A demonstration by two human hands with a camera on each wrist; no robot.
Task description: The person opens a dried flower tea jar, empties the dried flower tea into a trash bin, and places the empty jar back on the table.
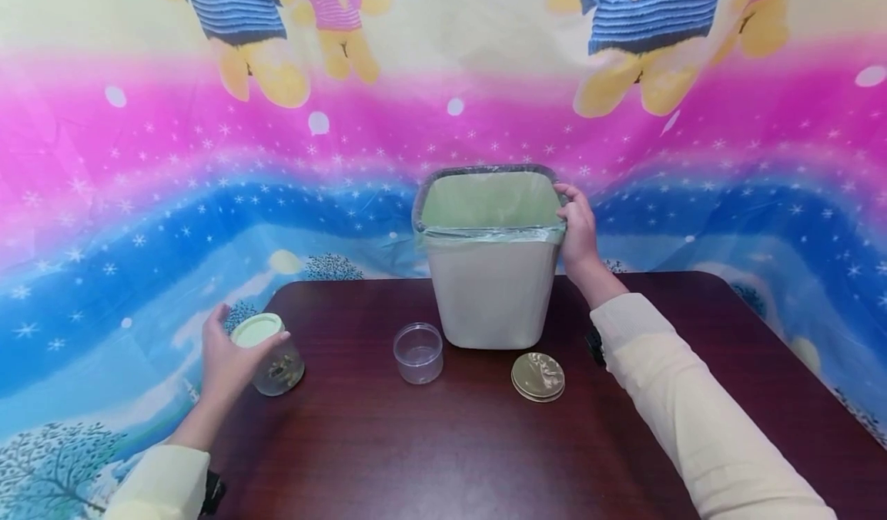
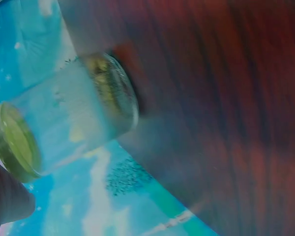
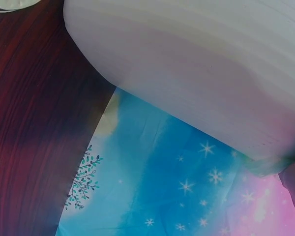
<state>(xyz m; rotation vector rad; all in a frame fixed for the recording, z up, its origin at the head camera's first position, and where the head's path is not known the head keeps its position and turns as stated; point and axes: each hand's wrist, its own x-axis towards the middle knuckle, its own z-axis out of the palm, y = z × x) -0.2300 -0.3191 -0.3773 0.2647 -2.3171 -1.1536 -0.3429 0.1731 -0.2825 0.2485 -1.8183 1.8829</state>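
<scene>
A bright snowflake cloth (image 1: 388,139) hangs behind the dark brown table (image 1: 346,451). Close to the table's left edge is the clear jar (image 1: 279,375) with a green lid (image 1: 255,330). The left hand (image 1: 229,356) has its thumb and finger wide apart around that lid; I can't tell if they squeeze it. The right hand (image 1: 580,235) curls its fingers over the lined bin's (image 1: 492,293) rim, near the back edge. A wide gap runs from the jar to the plastic tub (image 1: 419,357); the gold lid (image 1: 538,377) lies just in front of the bin.
</scene>
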